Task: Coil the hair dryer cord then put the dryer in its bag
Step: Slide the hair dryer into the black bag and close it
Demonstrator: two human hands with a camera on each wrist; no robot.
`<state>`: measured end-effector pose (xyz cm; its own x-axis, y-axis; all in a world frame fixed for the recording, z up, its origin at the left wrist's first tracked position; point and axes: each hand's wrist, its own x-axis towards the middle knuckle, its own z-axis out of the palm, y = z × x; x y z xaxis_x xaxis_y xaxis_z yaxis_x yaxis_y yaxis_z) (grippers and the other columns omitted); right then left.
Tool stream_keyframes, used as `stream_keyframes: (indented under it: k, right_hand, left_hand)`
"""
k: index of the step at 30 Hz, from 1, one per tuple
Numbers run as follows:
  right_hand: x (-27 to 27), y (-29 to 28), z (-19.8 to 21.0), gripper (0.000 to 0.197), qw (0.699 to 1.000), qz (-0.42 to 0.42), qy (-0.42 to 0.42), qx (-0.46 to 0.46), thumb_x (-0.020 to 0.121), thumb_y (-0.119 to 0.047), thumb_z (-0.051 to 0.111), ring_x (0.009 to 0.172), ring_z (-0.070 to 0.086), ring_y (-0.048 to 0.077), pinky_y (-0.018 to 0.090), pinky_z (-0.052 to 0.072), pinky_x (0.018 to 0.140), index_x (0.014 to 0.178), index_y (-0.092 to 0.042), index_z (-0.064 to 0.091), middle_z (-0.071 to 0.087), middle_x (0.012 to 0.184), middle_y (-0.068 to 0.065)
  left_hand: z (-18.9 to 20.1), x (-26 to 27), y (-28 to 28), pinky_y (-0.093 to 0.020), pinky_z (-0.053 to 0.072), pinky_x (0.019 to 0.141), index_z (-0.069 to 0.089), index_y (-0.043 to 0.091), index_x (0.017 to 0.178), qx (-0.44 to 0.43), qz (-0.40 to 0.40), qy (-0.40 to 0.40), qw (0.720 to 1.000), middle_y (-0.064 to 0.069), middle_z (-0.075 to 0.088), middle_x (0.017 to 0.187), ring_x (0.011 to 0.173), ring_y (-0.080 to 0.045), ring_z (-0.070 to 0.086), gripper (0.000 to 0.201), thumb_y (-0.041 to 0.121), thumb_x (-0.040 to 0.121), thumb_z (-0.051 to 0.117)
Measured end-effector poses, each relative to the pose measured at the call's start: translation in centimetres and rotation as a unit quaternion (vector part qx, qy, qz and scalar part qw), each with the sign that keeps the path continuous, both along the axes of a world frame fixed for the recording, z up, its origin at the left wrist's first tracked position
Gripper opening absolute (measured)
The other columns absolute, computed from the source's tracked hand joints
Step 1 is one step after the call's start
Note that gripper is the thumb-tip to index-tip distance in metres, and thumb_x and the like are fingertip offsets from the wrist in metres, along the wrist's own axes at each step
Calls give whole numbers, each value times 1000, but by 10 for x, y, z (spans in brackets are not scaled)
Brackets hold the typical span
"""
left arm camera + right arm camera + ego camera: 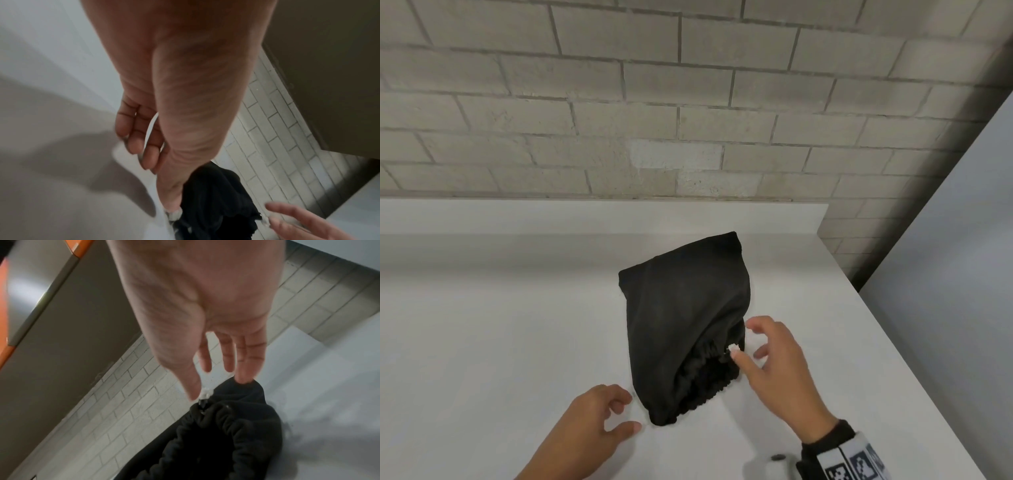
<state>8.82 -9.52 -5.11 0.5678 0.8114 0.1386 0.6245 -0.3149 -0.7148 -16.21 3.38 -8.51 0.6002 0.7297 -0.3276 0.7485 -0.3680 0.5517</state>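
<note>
A black drawstring bag (685, 325) lies bulging on the white table (482, 342), its gathered mouth toward me. No dryer or cord shows outside it. My right hand (748, 342) hovers at the right side of the mouth with fingers spread and straight. Its thumb tip is beside a white drawstring end (732, 348), as the right wrist view confirms for hand (200, 382), drawstring end (205, 392) and bag (236, 443). My left hand (628, 413) sits by the bag's near-left corner, fingers loosely curled, holding nothing I can see. In the left wrist view its thumb (170, 194) touches another white string end (174, 212).
A pale brick wall (688, 102) rises behind the table's raised back ledge (585, 216). The table's right edge (893, 342) runs diagonally close to my right hand, with a grey panel (962, 240) beyond it. A small white cylinder (777, 462) shows near my right wrist.
</note>
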Motion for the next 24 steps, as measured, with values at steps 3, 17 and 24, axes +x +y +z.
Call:
stream_keyframes:
  k: [3,17,24]
  right_hand:
    - [4,7,-7,52,992,110,9,-54,84,-31,73,106,46,-9,3,38,87,129,-37,48,44,122,-21]
    - [-19,3,-38,21,996,46,71,-38,81,-15,76,78,62,9,19,54,74,78,-29,60,62,84,-9]
    - [-7,-13,-31,20,979,23,203,0,75,-16,82,73,65,11,19,53,70,82,-24,65,63,79,-5]
  left_hand:
    - [-1,9,-2,-10,46,74,56,40,108,1,-13,2,1000,16,59,99,87,-4,59,37,57,80,72]
    - [14,45,-22,-37,60,85,47,13,114,-338,182,-167,908,-12,75,96,90,-23,74,30,21,94,68]
    - [11,37,-20,-34,60,81,58,6,112,-356,145,-222,896,-17,66,88,84,-27,72,34,9,84,77]
